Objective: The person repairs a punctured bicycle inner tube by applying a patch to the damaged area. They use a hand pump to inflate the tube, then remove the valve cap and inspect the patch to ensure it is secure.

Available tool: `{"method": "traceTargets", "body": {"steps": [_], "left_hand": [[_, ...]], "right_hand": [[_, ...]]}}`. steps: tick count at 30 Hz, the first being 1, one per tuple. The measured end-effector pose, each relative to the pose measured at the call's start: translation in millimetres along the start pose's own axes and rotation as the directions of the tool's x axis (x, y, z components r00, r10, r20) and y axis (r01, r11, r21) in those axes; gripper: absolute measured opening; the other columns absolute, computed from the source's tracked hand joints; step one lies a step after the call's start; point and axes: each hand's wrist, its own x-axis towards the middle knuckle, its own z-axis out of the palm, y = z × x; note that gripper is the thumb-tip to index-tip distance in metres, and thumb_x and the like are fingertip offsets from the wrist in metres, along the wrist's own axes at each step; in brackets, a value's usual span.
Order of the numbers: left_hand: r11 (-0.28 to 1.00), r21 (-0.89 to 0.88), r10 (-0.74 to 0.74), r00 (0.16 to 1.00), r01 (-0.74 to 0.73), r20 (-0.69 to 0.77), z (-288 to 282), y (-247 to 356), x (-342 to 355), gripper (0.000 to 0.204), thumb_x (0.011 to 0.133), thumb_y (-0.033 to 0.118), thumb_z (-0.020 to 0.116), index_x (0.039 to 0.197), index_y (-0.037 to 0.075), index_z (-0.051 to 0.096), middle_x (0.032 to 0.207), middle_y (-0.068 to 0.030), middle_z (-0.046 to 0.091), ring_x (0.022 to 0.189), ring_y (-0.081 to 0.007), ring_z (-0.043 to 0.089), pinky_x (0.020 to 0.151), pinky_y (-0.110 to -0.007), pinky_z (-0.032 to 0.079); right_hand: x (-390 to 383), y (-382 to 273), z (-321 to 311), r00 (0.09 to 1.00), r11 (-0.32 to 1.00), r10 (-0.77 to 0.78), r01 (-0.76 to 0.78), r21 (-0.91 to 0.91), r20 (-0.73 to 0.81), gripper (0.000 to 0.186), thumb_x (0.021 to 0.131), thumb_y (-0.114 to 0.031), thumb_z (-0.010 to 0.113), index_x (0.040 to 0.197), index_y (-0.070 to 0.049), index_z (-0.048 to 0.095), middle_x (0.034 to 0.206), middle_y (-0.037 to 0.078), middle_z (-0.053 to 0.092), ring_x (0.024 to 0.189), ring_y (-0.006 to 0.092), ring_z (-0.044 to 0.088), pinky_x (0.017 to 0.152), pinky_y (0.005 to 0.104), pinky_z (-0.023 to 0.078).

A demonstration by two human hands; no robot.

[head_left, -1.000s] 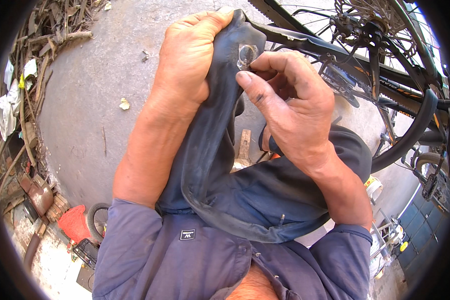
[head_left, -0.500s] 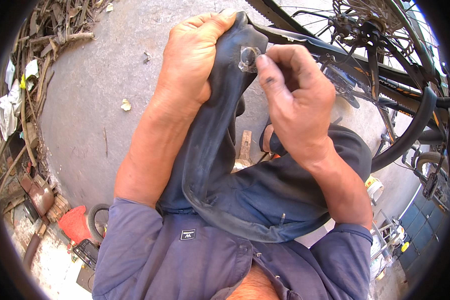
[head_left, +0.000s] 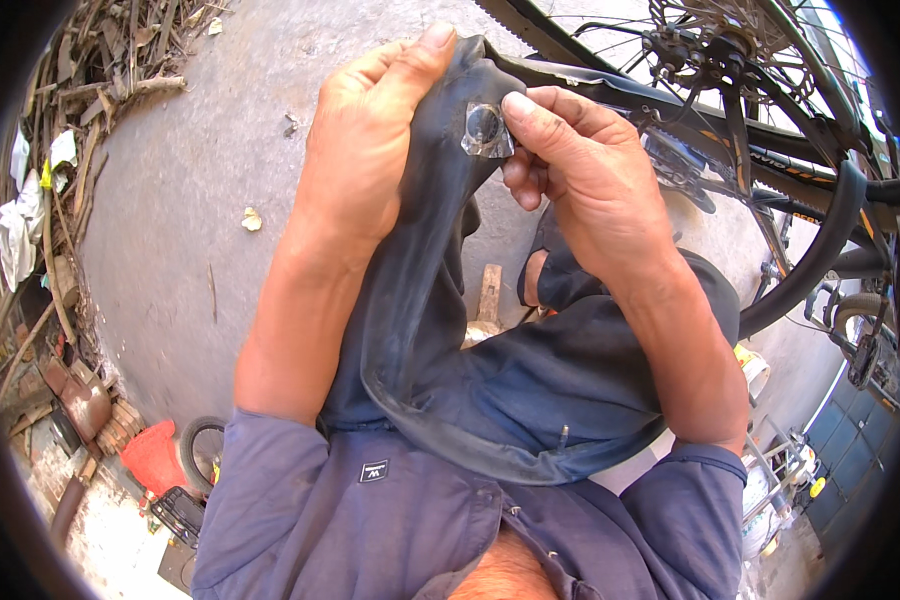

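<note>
A black bicycle inner tube (head_left: 410,260) runs from my hands down across my lap, with its valve stem (head_left: 565,436) standing up near my waist. My left hand (head_left: 370,130) is closed around the upper left side of the tube, thumb on top. On the flattened rubber sits a small round dark patch (head_left: 484,124) under a clear square film. My right hand (head_left: 580,155) pinches the tube's edge just right of the patch, thumb on top and fingers curled beneath. Those fingertips are partly hidden behind the tube.
A bicycle wheel (head_left: 715,55) with spokes and a disc rotor stands at the upper right, a loose black tyre (head_left: 820,250) hanging below it. Sticks (head_left: 80,90) and scraps line the left edge. A wooden-handled tool (head_left: 489,295) lies between my legs.
My right hand has turned from hovering at the film's edge to gripping the tube beside the patch. My left hand and the tube have shifted slightly left and down.
</note>
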Motion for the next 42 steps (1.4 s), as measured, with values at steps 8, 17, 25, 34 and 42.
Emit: {"method": "traceTargets", "body": {"steps": [8, 17, 25, 34, 42], "left_hand": [[0.99, 0.141, 0.005, 1.0, -0.004, -0.005, 9.1, 0.7, -25.5, 0.023, 0.092, 0.023, 0.059, 0.093, 0.001, 0.064, 0.076, -0.0017, 0.065, 0.062, -0.0037, 0.057, 0.054, -0.018, 0.046], [0.99, -0.131, -0.057, 0.998, 0.058, 0.008, 12.0, -1.6, -20.4, 0.02, 0.09, 0.014, 0.06, 0.099, -0.004, 0.063, 0.085, -0.0103, 0.068, 0.072, -0.0148, 0.065, 0.066, -0.024, 0.053], [0.935, -0.342, -0.045, 0.989, 0.091, 0.138, 6.1, -10.1, -17.3, 0.021, 0.091, 0.012, 0.057, 0.102, -0.006, 0.061, 0.087, -0.0147, 0.067, 0.075, -0.0222, 0.066, 0.069, -0.033, 0.057], [0.919, -0.387, -0.005, 0.984, 0.074, 0.177, 1.0, -16.8, -16.3, 0.023, 0.091, 0.016, 0.058, 0.103, -0.004, 0.062, 0.09, -0.0136, 0.067, 0.079, -0.021, 0.066, 0.073, -0.033, 0.056], [0.943, -0.3, -0.076, 0.972, 0.142, 0.222, -1.1, -7.9, -15.5, 0.022, 0.091, 0.016, 0.059, 0.101, -0.003, 0.063, 0.091, -0.0122, 0.068, 0.08, -0.0185, 0.066, 0.074, -0.031, 0.055]], "right_hand": [[-3.4, -8.4, -4.3, 0.998, 0.992, -0.019, 0.027, 0.127, -0.062, 0.018, 0.089, -0.021, 0.063, 0.088, -0.002, 0.063, 0.065, 0.001, 0.058, 0.053, 0.0073, 0.053, 0.048, 0.0207, 0.042], [-3.7, -7.6, -4.1, 0.998, 0.971, 0.035, -0.019, 0.237, -0.06, 0.017, 0.091, -0.02, 0.059, 0.085, -0.004, 0.061, 0.068, -0.001, 0.056, 0.054, 0.0066, 0.05, 0.048, 0.0215, 0.041], [-2.5, -7.0, -1.0, 0.996, 0.962, 0.075, -0.062, 0.267, -0.038, 0.017, 0.091, -0.02, 0.059, 0.084, -0.005, 0.061, 0.068, -0.002, 0.055, 0.055, 0.0051, 0.048, 0.048, 0.0215, 0.041], [-1.4, -8.8, -3.9, 0.996, 0.955, 0.09, -0.085, 0.285, -0.006, 0.017, 0.09, -0.02, 0.061, 0.083, -0.005, 0.062, 0.067, -0.003, 0.054, 0.054, 0.0046, 0.047, 0.046, 0.0209, 0.039], [-1.9, -8.5, -8.6, 0.999, 0.982, 0.047, -0.046, 0.183, 0.003, 0.017, 0.09, -0.02, 0.061, 0.089, -0.004, 0.063, 0.068, -0.003, 0.056, 0.053, 0.004, 0.048, 0.046, 0.0196, 0.039]]}}
